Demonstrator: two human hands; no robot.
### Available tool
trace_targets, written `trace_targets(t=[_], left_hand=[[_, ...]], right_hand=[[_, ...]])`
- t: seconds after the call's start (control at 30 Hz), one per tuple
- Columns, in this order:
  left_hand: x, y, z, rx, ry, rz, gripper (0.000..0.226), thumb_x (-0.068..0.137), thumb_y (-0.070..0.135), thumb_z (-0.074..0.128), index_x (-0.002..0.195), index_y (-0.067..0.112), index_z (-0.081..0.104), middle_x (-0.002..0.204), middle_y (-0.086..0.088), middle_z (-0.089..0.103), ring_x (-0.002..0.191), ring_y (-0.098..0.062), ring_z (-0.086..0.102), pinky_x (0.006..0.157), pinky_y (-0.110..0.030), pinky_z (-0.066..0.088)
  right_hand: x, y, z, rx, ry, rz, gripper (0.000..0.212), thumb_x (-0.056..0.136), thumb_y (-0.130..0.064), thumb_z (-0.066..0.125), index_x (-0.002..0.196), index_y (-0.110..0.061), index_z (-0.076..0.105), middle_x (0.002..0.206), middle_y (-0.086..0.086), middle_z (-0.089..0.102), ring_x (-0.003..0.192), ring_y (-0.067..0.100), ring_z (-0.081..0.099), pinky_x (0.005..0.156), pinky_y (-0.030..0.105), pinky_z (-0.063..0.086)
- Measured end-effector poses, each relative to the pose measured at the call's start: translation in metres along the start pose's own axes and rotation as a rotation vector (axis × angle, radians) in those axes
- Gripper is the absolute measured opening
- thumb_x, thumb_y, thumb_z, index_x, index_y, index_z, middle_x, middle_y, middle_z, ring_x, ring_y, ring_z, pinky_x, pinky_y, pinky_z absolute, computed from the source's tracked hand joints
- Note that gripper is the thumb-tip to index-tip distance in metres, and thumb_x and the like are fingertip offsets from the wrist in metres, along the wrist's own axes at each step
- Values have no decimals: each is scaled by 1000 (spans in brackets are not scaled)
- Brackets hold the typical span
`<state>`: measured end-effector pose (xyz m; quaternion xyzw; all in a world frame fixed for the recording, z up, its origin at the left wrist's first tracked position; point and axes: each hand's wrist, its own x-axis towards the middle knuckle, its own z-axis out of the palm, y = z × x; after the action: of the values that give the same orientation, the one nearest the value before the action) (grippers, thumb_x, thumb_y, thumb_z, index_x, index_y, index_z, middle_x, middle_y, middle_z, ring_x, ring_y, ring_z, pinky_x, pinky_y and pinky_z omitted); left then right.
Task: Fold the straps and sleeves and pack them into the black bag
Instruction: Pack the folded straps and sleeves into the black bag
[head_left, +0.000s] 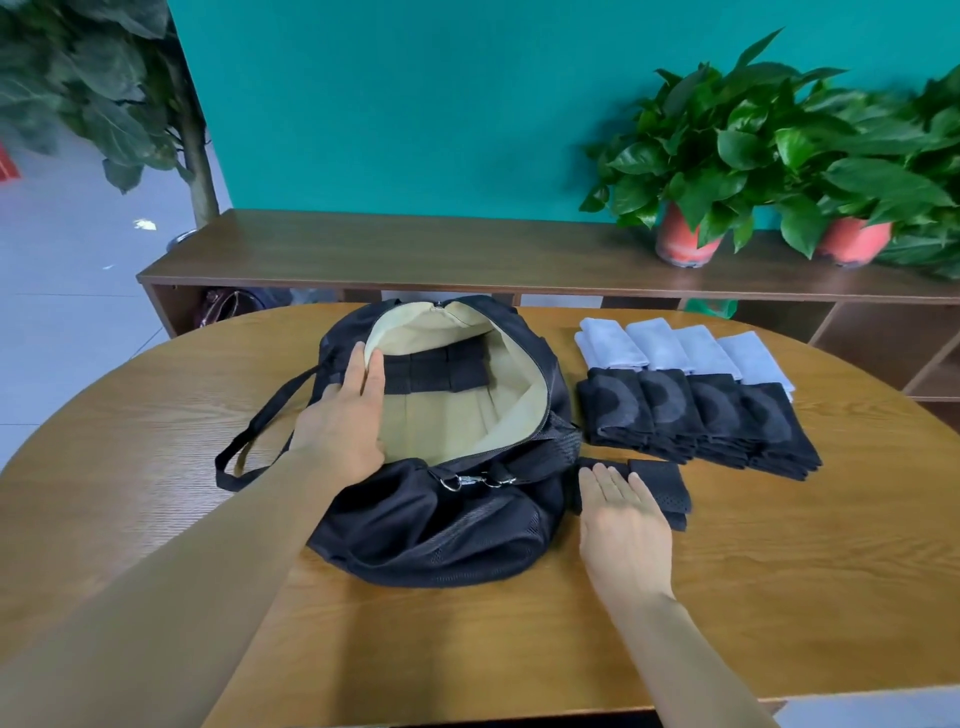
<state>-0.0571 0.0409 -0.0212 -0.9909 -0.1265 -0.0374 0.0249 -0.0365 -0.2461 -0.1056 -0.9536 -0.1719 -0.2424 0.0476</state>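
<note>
The black bag (441, 525) lies unzipped at the table's middle, its beige lining showing. Folded black pieces (439, 373) sit inside at the far end. My left hand (345, 410) rests on the bag's left rim, with straight fingers against the edge of the opening. My right hand (621, 519) lies flat, fingers straight, on a folded black mesh piece (662, 486) just right of the bag. Behind it runs a row of several folded black sleeves (696, 415), and farther back a row of several folded pale grey pieces (680, 351).
The wooden table (519, 639) has a rounded far edge. The bag's strap (260, 426) loops out to the left. Behind stands a low brown shelf (415, 249) with two potted plants (727, 156) at its right. A tall plant (130, 88) stands far left.
</note>
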Motion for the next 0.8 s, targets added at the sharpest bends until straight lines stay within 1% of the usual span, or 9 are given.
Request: trace_targets(t=[0.07, 0.13, 0.2, 0.27, 0.4, 0.5, 0.57, 0.67, 0.8], left_hand=[[0, -2, 0, -14, 3, -2, 105, 87, 23, 62, 151, 16, -21, 159, -3, -24, 126, -26, 39, 74, -28, 44], [1, -4, 0, -23, 8, 1, 107, 85, 25, 63, 151, 16, -21, 159, -3, -24, 121, -25, 42, 71, -28, 42], [1, -6, -1, -36, 6, 11, 108, 84, 27, 63, 151, 16, -21, 159, -1, -25, 116, -24, 44, 69, -28, 41], [1, -9, -2, -55, 8, 17, 107, 84, 28, 63, 151, 16, -20, 159, 1, -25, 115, -24, 44, 66, -27, 40], [0, -18, 0, -103, 54, 40, 106, 83, 27, 62, 151, 17, -19, 159, 1, -24, 115, -23, 46, 61, -26, 40], [-2, -26, 3, -141, 49, 84, 102, 82, 21, 57, 152, 15, -16, 159, -1, -24, 112, -21, 45, 68, -28, 48], [-4, -29, 3, -138, 41, 97, 97, 84, 19, 53, 152, 14, -15, 159, -2, -23, 105, -21, 45, 69, -28, 48], [-5, -31, 3, -142, 29, 96, 95, 86, 19, 51, 152, 15, -17, 159, -1, -25, 86, -17, 39, 59, -25, 40], [-5, -31, 9, -143, 45, 95, 96, 88, 22, 52, 151, 16, -19, 159, 0, -26, 83, -13, 37, 51, -20, 28]], right_hand=[[-2, -3, -4, 63, 121, 22, 29, 77, 8, 60, 104, 3, 71, 104, 19, 72, 97, 30, 71, 93, 46, 52], [0, -16, -13, 131, 248, 20, 35, 87, 0, 44, 110, 1, 70, 111, 16, 70, 105, 27, 68, 97, 44, 50], [11, -41, -25, 181, 350, -57, 36, 87, 1, 46, 114, -1, 69, 116, 13, 69, 111, 25, 65, 100, 45, 47], [28, -73, -32, 216, 368, -144, 38, 83, 3, 48, 114, -3, 70, 117, 12, 69, 112, 23, 65, 101, 45, 47], [65, -126, -25, 207, 194, -293, 45, 67, 1, 60, 111, -5, 69, 115, 12, 70, 109, 23, 66, 103, 51, 44], [86, -150, -8, 188, 14, -347, 41, 59, -4, 70, 99, -10, 71, 101, 5, 72, 98, 21, 68, 102, 48, 43], [96, -159, -4, 172, -118, -378, 35, 62, -7, 74, 97, -12, 72, 92, 0, 71, 94, 20, 67, 106, 46, 39], [104, -167, 4, 47, -303, -486, 33, 85, -7, 55, 117, -12, 61, 106, 1, 64, 106, 24, 58, 114, 42, 21], [103, -178, 12, 46, -397, -487, 37, 91, -12, 49, 127, -10, 51, 129, 8, 53, 125, 30, 46, 108, 36, 24]])
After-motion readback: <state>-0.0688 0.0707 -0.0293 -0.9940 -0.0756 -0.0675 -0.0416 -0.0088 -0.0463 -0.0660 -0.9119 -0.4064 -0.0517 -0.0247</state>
